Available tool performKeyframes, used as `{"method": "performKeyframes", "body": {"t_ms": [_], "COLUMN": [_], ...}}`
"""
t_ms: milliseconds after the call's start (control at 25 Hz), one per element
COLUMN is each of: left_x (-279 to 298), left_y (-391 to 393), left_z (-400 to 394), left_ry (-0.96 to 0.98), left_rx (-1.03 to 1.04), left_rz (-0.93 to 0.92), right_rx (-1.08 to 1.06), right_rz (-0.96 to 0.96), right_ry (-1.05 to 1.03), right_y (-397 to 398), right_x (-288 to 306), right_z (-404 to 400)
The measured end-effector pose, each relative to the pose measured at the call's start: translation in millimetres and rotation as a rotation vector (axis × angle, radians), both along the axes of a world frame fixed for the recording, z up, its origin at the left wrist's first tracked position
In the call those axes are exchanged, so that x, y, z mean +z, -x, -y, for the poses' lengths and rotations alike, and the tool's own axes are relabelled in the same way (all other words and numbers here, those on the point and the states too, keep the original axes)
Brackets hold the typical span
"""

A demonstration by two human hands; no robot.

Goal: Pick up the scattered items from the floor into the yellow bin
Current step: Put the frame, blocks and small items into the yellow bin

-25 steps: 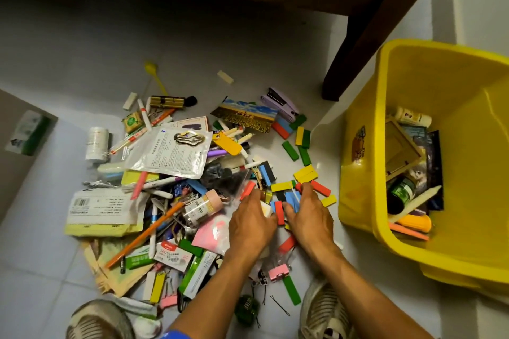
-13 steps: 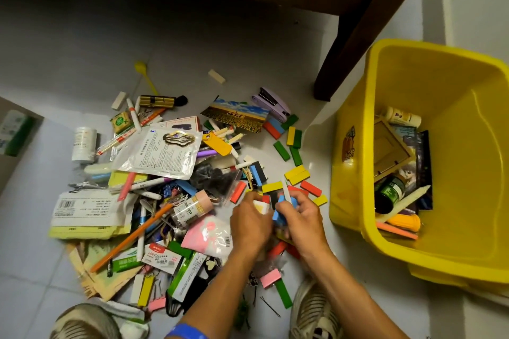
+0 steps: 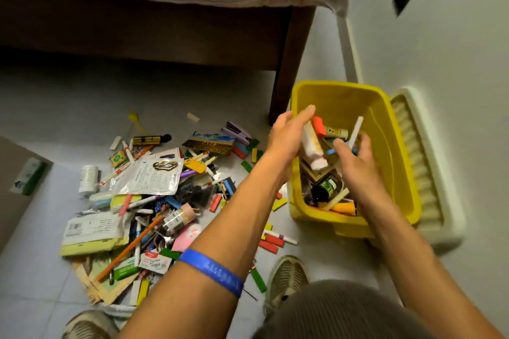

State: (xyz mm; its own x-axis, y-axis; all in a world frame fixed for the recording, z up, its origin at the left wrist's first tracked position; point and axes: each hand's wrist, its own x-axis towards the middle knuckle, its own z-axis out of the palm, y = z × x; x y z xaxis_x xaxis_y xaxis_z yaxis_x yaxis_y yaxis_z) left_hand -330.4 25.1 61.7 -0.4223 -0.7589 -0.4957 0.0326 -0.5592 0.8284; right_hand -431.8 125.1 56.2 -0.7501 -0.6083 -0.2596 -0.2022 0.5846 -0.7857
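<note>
My left hand (image 3: pixel 289 132) was over the near-left rim of the yellow bin (image 3: pixel 396 146), fingers straight and spread, palm turned toward the bin, holding nothing that I could see. My right hand (image 3: pixel 358 162) was over the bin's inside with fingers loosely curled; a blue block (image 3: pixel 330 151) and a white stick (image 3: pixel 356 129) sat at its fingertips, but I could not tell whether it pinched them or they were loose. Between the hands a white tube (image 3: pixel 312 146) and a red block (image 3: pixel 319 126) hung tilted above the bin's contents, touching neither hand as far as I could see.

A blue band (image 3: pixel 210 271) circled my left forearm. Inside the bin lay a dark green-labelled bottle (image 3: pixel 326 187) and an orange marker (image 3: pixel 343 208).

The bin stood on the floor beside a dark bed leg (image 3: pixel 286 69), with a white lid (image 3: pixel 429 168) just behind it. The scattered items (image 3: pixel 154 201) remained on the floor left of the bin: paper packets, pens, coloured blocks. My shoe (image 3: pixel 287 275) was near the pile's right edge.
</note>
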Motion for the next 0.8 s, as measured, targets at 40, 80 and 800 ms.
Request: {"method": "performKeyframes", "body": {"t_ms": [40, 80, 800], "left_x": [-4, -14, -235], "left_y": [1, -6, -173], "left_z": [2, 2, -139], "left_ry": [0.030, 0.063, 1.334], "left_rx": [-0.020, -0.013, -1.249], "left_rz": [0.101, 0.184, 0.917], "right_rx": [0.095, 0.156, 0.841], "right_rz": [-0.075, -0.151, -0.486], "right_ry": [-0.087, -0.095, -0.502], "right_y": [3, 1, -120], "right_x": [-1, -2, -215], "right_z": [-4, -8, -82]}}
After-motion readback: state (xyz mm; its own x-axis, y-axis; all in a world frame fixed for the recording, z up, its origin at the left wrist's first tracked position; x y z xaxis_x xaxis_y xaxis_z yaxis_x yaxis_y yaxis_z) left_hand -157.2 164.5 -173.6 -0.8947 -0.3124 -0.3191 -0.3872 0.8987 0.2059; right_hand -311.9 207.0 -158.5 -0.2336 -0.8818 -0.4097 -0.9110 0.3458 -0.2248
